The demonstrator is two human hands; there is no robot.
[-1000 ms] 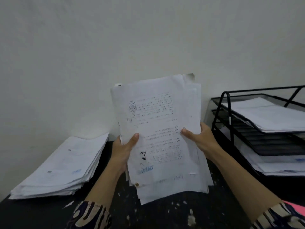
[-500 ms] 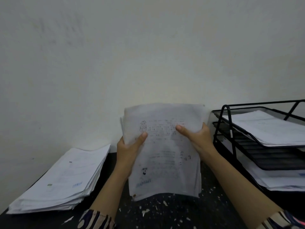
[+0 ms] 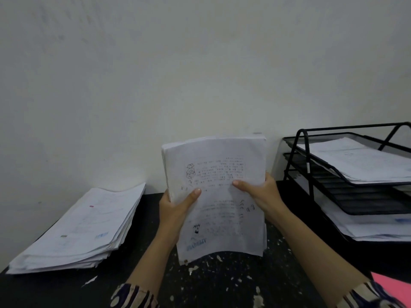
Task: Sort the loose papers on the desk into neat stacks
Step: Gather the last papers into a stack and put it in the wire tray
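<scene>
Bundle of white printed paper sheets (image 3: 216, 196) upright above black speckled desk (image 3: 222, 283); edges now squared, fanned a second ago | left hand (image 3: 175, 210), right hand (image 3: 261, 192) clasp its sides | ready for stacking

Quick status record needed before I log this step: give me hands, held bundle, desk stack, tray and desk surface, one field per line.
left hand: grips the left edge of the held bundle, thumb on the front sheet
right hand: grips the right edge, thumb on the front
held bundle: printed sheets, upright, edges roughly squared, bottom edge close to the desk; contact unclear
desk stack: lies flat at left, edges uneven
tray: black wire, tiered, at right; papers in top and bottom tiers
desk: black, speckled with white flecks
</scene>
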